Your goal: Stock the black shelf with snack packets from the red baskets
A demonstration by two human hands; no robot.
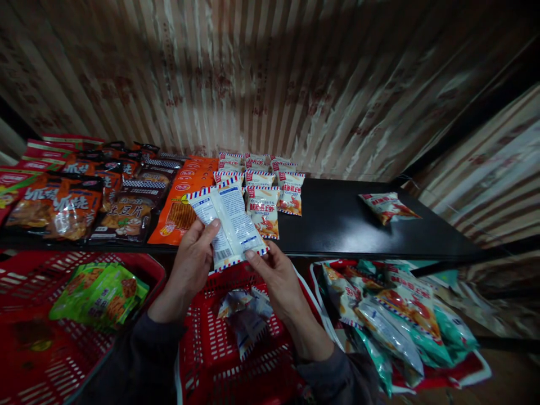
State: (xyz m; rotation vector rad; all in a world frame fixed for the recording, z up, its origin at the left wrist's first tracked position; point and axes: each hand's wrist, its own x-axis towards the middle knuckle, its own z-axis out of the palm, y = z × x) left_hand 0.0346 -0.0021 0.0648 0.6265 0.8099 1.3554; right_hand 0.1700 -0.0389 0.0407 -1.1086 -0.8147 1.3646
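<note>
Between both hands I hold a white snack bag (230, 222) with red-and-blue striped ends, its printed back and barcode facing me. My left hand (192, 264) grips its left side, thumb on top. My right hand (280, 275) pinches the lower right corner. Just beyond the bag, matching white snack bags (262, 208) stand in rows on the black shelf (333, 225), fronts showing. Below my hands, a red basket (202, 337) holds a few small snack bags (247, 315).
Orange bags (179, 208), brown bags (126, 211) and black-and-orange bags (76, 208) fill the shelf's left part. One snack bag (388, 207) lies at the right. A left basket (147, 270) holds green bags (101, 295); a right basket (468, 379) is heaped with teal and white bags (405, 315).
</note>
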